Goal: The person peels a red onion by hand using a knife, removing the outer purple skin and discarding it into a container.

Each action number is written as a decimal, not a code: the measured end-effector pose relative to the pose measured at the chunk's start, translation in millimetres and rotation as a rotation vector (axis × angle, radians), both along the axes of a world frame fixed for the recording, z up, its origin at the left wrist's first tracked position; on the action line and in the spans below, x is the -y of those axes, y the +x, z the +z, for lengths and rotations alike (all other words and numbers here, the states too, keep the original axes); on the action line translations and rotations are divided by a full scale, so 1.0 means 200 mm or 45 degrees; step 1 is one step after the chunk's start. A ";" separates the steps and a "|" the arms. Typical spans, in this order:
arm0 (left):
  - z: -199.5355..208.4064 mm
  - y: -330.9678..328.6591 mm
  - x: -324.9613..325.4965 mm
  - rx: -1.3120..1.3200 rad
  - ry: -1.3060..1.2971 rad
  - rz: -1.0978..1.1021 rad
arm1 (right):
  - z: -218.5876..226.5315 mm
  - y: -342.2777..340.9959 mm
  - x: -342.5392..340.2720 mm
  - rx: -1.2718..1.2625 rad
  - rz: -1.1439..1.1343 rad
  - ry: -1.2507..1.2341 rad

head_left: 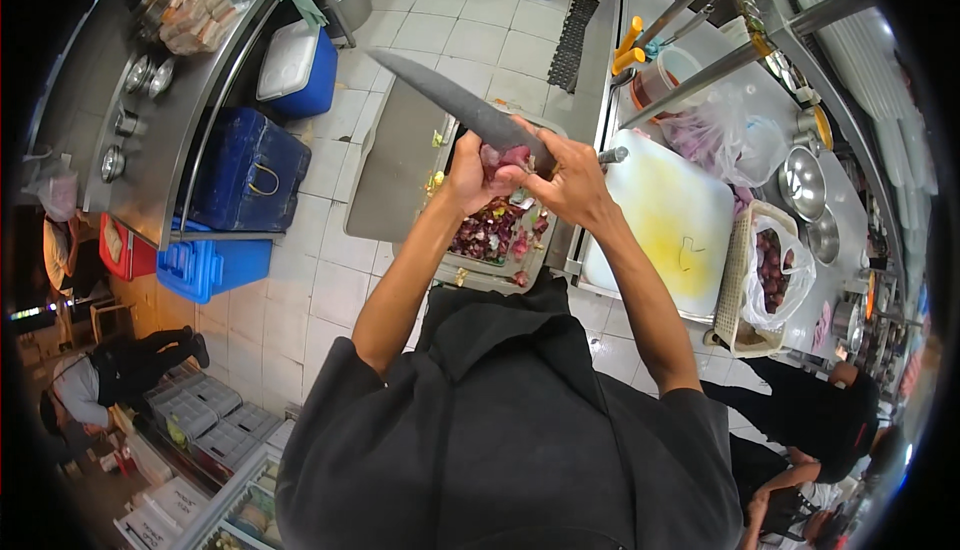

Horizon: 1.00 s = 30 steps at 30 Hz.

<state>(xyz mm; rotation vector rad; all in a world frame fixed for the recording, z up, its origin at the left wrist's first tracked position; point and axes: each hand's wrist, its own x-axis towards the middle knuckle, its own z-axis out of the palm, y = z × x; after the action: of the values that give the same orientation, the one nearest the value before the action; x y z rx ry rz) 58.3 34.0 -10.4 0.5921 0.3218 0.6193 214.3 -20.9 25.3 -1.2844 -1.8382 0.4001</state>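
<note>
My right hand (575,178) is closed round the handle end of a large kitchen knife (445,92), whose dark broad blade points to the far left. In my left hand (464,182) is a purple-red onion (505,159), partly hidden by my fingers. The blade lies right against the onion, and my right thumb presses on it. Beneath both hands stands a grey bin (540,272) with onion skins (488,234) and scraps in it. Its flat grey lid or panel (388,155) shows at the left.
To the right, a white cutting board (655,220) with yellow stains lies on a steel counter. Beside it, a basket (738,295) holds a plastic bag of red onions (772,275). Blue coolers (245,170) stand under the left counter. Other people (800,420) are at lower right and left.
</note>
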 end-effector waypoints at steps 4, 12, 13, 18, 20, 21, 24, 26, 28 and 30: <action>0.07 0.08 0.06 -0.006 -0.107 0.339 | -0.03 0.02 -0.02 0.174 -0.170 0.153; 0.05 0.06 0.19 -0.003 -0.170 0.509 | 0.01 0.10 -0.06 0.343 -0.300 0.148; 0.03 0.06 0.18 0.021 -0.148 0.543 | 0.01 0.09 -0.05 0.363 -0.255 0.169; 0.01 0.04 0.18 -0.001 -0.163 0.664 | -0.04 0.00 0.06 0.449 -0.088 0.206; -0.02 0.01 0.17 0.060 -0.234 0.595 | -0.05 -0.03 0.10 0.506 -0.040 0.188; -0.06 -0.01 0.15 0.160 -0.189 0.502 | -0.06 -0.05 0.12 0.539 0.016 0.172; -0.10 -0.02 0.12 0.251 -0.157 0.310 | -0.10 -0.05 0.18 0.561 -0.007 0.124; -0.16 -0.03 0.08 0.195 -0.253 0.393 | -0.11 -0.03 0.20 0.379 -0.152 0.156; -0.31 -0.09 0.07 0.436 -0.240 0.393 | -0.14 0.00 0.21 0.187 -0.210 0.212; -0.30 -0.13 0.05 0.316 -0.142 0.344 | -0.19 0.02 0.25 0.034 -0.332 0.172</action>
<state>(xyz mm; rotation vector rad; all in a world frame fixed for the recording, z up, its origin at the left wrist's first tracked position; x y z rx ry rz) 33.0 23.3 -69.8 0.3611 0.2019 0.9196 218.9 -70.6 -13.5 -1.4170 -1.6613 0.1163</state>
